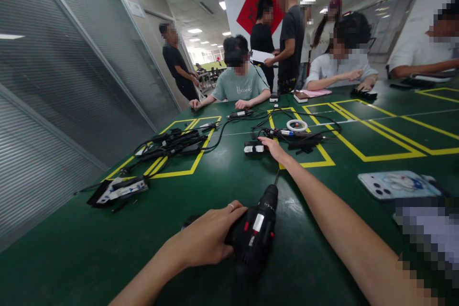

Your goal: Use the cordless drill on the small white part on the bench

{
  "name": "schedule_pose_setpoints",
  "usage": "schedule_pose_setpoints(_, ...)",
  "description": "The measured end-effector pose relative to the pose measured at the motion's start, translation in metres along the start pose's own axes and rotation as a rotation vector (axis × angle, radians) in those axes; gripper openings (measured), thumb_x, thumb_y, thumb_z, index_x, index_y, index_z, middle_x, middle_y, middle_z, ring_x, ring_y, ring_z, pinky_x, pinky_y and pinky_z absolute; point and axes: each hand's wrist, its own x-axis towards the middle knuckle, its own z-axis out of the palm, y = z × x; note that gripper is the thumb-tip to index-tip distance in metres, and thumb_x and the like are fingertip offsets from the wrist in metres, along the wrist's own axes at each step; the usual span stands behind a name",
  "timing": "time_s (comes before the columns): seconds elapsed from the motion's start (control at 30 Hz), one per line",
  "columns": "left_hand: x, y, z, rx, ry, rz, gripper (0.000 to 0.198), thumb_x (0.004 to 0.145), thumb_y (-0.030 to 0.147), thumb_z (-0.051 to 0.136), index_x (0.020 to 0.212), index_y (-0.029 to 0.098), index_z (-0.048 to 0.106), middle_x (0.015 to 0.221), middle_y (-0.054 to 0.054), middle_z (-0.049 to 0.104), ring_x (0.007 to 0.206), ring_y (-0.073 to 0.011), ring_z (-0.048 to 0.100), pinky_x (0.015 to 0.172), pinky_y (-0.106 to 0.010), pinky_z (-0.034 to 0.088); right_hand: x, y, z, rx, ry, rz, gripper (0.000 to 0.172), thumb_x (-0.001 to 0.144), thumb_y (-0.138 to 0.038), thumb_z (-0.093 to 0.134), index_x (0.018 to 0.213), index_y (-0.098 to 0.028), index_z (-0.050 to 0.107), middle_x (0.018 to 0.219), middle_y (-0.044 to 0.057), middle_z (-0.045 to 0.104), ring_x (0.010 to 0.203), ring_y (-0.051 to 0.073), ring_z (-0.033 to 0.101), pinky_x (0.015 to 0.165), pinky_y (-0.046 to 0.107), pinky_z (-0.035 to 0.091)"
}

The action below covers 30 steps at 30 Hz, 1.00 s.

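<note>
A black cordless drill [256, 232] lies on the green table at the lower middle, its bit pointing away from me. My left hand [211, 234], with a ring on one finger, is closed round the drill's handle from the left. Further forward, my right hand [274, 149] reaches to a small black and white block [254, 147], its fingers at the block's right end; whether they grip it is too small to tell. Just beyond that hand lie a soldering-iron-like tool [287, 133] with a black cable and a white ring-shaped roll [297, 125].
Black cables and adapters [175, 143] are heaped at the left inside yellow tape outlines, with small packets [124, 189] nearer. A phone [398, 185] lies on the right. Several people sit across the green table [161, 244]; others stand behind.
</note>
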Motion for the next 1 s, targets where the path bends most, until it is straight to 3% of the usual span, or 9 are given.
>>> schedule_pose_setpoints(0.13,-0.002,0.002,-0.001,-0.056,-0.004,0.024,0.067,0.066,0.021,0.056,0.128,0.031,0.035,0.127,-0.003,0.044,0.105,-0.024,0.051,0.09,-0.036,0.042,-0.008,-0.01,0.001,-0.203,-0.015,-0.039,0.034,0.072,-0.03,0.055,0.104,-0.022,0.063,0.104,0.001,0.063,0.095,0.017,0.055,0.091,0.033,0.037)
schedule_pose_setpoints(0.3,-0.007,0.006,-0.014,-0.124,-0.033,0.073,0.069,0.065,0.023,0.058,0.13,0.028,0.036,0.128,-0.005,0.045,0.109,-0.0235,0.049,0.095,-0.034,0.039,-0.012,-0.016,0.001,-0.25,-0.025,-0.058,0.034,0.072,-0.026,0.055,0.105,-0.021,0.062,0.105,0.002,0.062,0.093,0.016,0.056,0.089,0.032,0.039)
schedule_pose_setpoints(0.4,0.002,0.001,-0.028,-0.135,-0.012,0.094,0.063,0.069,0.031,0.06,0.129,0.025,0.039,0.129,-0.005,0.044,0.112,-0.0227,0.048,0.097,-0.032,0.037,-0.011,-0.016,0.001,-0.243,-0.031,-0.061,0.034,0.071,-0.025,0.055,0.104,-0.02,0.062,0.103,0.003,0.063,0.093,0.016,0.056,0.089,0.032,0.039)
schedule_pose_setpoints(0.53,0.049,-0.024,-0.042,0.105,0.285,0.058,0.045,0.078,0.036,0.05,0.121,0.023,0.047,0.123,-0.006,0.049,0.112,-0.0221,0.047,0.099,-0.035,0.034,-0.011,-0.015,0.001,-0.217,-0.043,-0.074,0.035,0.07,-0.025,0.056,0.104,-0.018,0.062,0.1,0.003,0.063,0.09,0.016,0.056,0.086,0.031,0.041)
schedule_pose_setpoints(0.6,0.085,-0.04,-0.045,0.291,0.434,0.049,0.045,0.078,0.036,0.051,0.12,0.02,0.047,0.12,-0.009,0.049,0.109,-0.023,0.048,0.097,-0.036,0.036,-0.011,-0.014,0.001,-0.197,-0.054,-0.08,0.035,0.07,-0.025,0.056,0.103,-0.017,0.062,0.097,0.003,0.063,0.086,0.016,0.057,0.084,0.03,0.042)
schedule_pose_setpoints(0.67,0.119,-0.054,-0.045,0.438,0.511,0.043,0.05,0.077,0.038,0.055,0.121,0.018,0.044,0.118,-0.011,0.049,0.107,-0.0235,0.048,0.095,-0.036,0.037,-0.011,-0.013,0.001,-0.181,-0.06,-0.085,0.035,0.07,-0.024,0.055,0.103,-0.016,0.062,0.096,0.003,0.063,0.085,0.015,0.057,0.082,0.03,0.043)
schedule_pose_setpoints(0.8,0.167,-0.07,-0.041,0.537,0.528,0.05,0.054,0.075,0.038,0.058,0.121,0.015,0.042,0.114,-0.013,0.05,0.107,-0.0253,0.047,0.092,-0.037,0.038,-0.01,-0.011,0.001,-0.179,-0.055,-0.094,0.036,0.069,-0.023,0.056,0.104,-0.018,0.061,0.098,0.003,0.063,0.088,0.015,0.057,0.082,0.029,0.043)
schedule_pose_setpoints(1.0,0.182,-0.077,-0.03,0.559,0.52,0.04,0.034,0.083,0.027,0.046,0.115,0.015,0.046,0.111,-0.012,0.051,0.105,-0.023,0.047,0.09,-0.035,0.04,-0.007,-0.008,0.001,-0.209,-0.047,-0.116,0.034,0.07,-0.023,0.057,0.102,-0.018,0.062,0.096,0.003,0.064,0.088,0.015,0.057,0.085,0.03,0.042)
